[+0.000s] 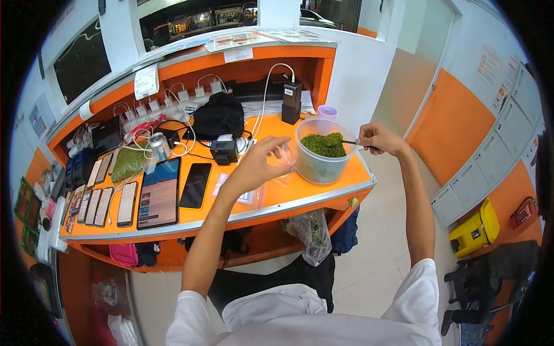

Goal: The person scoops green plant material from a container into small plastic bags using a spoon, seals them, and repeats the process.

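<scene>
Head view, and the right hand [381, 139] was clamped around a utensil [350, 142], its far end buried in the green mass [322, 145] inside the tub [318, 172], right end of the orange counter [354, 176]! The left hand [258, 164] curved alongside, thumb and fingers apart; contact with the tub, impossible to tell.

Utensil [350, 142] inside tub [321, 170]: tip hidden in green contents [322, 145]. Purple cup [327, 111] behind tub: base concealed. Tablet [158, 196] left of tub: text too small to read.
</scene>
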`<state>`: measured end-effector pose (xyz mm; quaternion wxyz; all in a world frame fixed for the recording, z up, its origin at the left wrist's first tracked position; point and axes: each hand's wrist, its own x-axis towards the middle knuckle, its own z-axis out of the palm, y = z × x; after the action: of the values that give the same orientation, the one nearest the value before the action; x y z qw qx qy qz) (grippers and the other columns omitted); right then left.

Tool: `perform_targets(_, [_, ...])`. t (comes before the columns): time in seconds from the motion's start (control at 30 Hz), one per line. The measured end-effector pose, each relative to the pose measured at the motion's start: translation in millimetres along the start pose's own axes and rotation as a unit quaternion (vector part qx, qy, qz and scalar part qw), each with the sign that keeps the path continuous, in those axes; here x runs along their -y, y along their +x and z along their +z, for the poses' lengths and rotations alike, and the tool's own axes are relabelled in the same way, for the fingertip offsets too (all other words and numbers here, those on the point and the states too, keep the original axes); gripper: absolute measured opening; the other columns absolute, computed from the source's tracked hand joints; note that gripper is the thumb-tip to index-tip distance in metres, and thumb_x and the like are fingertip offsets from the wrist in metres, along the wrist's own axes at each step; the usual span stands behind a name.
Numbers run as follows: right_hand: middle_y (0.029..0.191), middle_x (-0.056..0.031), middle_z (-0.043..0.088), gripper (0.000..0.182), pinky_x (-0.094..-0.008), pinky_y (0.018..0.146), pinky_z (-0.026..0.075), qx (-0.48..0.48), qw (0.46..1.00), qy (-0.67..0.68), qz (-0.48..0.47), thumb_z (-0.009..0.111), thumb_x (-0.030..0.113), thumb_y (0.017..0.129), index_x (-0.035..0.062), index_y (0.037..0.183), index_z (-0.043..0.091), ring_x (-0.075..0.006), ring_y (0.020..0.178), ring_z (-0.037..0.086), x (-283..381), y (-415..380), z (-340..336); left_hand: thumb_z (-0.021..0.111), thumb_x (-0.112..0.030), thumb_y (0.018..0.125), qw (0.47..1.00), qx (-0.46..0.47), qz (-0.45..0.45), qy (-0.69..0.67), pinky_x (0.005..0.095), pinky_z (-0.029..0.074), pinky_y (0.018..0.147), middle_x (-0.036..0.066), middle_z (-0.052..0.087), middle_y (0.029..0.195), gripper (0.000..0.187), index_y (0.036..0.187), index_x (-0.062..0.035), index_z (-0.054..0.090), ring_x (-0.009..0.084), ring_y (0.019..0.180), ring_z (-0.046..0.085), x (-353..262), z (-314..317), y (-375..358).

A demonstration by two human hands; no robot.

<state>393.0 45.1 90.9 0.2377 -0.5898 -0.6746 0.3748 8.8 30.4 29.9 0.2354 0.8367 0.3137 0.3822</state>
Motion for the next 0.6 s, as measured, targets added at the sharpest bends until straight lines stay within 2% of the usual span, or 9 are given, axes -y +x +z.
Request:
perform_targets(0.03, [0.067, -0.0017, 0.061, 0.018, -0.0234, 0.04, 0.033, -0.001, 1.0, 0.002, 0.001, 0.074, 0.013, 0.093, 0.0042, 0.081, 0.063, -0.0074, 0.047, 0.052, -1, -1, 1, 0.088, -0.028, 0.081, 1.0, 0.008, -0.018, 0.012, 0.0367, 0.05, 0.096, 0.012, 0.069, 0.119, 0.071, 0.141, -0.0012, 0.061, 0.0207, 0.103, 0.064, -2, -4, 6])
perform_targets(0.1, [0.065, -0.0007, 0.059, 0.018, -0.0236, 0.039, 0.03, 0.011, 1.0, 0.008, -0.007, 0.073, 0.012, 0.095, 0.0052, 0.082, 0.062, -0.0065, 0.045, 0.047, 1, -2, 2, 0.088, -0.029, 0.082, 1.0, 0.011, -0.014, 0.02, 0.0379, 0.049, 0.1, 0.013, 0.069, 0.121, 0.072, 0.142, -0.001, 0.061, 0.0221, 0.108, 0.064, -2, -7, 16])
perform_targets(0.23, [0.065, -0.0008, 0.059, 0.018, -0.0237, 0.039, 0.031, 0.049, 0.998, 0.035, -0.019, 0.073, 0.011, 0.095, 0.0053, 0.081, 0.063, -0.0064, 0.045, 0.047, -3, -1, 3, 0.087, -0.032, 0.082, 0.998, 0.024, -0.027, 0.058, 0.0401, 0.047, 0.11, 0.018, 0.068, 0.126, 0.073, 0.142, -0.0006, 0.06, 0.0265, 0.117, 0.064, -14, -11, 34])
perform_targets(0.3, [0.065, -0.0006, 0.059, 0.018, -0.0234, 0.039, 0.031, 0.018, 0.999, 0.032, -0.021, 0.073, 0.011, 0.095, 0.0056, 0.081, 0.063, -0.0063, 0.046, 0.046, -7, 3, 3, 0.086, -0.033, 0.083, 0.998, 0.029, -0.022, 0.057, 0.0401, 0.047, 0.109, 0.018, 0.068, 0.127, 0.073, 0.143, -0.0006, 0.06, 0.0275, 0.118, 0.064, -11, -8, 42])
perform_targets(0.53, [0.065, -0.0006, 0.059, 0.017, -0.0226, 0.039, 0.032, 0.034, 0.998, 0.055, -0.019, 0.073, 0.011, 0.095, 0.0052, 0.082, 0.064, -0.0062, 0.046, 0.047, -11, 5, 1, 0.083, -0.032, 0.084, 0.993, 0.084, -0.007, 0.088, 0.0424, 0.047, 0.109, 0.019, 0.064, 0.134, 0.072, 0.144, -0.0003, 0.059, 0.0324, 0.125, 0.06, -15, 6, 71])
perform_targets(0.6, [0.065, -0.0006, 0.059, 0.016, -0.0225, 0.04, 0.034, 0.021, 0.998, 0.05, -0.019, 0.074, 0.012, 0.095, 0.0045, 0.083, 0.065, -0.0062, 0.046, 0.047, -11, 2, 2, 0.083, -0.03, 0.082, 0.992, 0.074, 0.005, 0.105, 0.0445, 0.046, 0.111, 0.02, 0.064, 0.135, 0.073, 0.145, -0.0016, 0.058, 0.0344, 0.125, 0.06, -15, 10, 79])
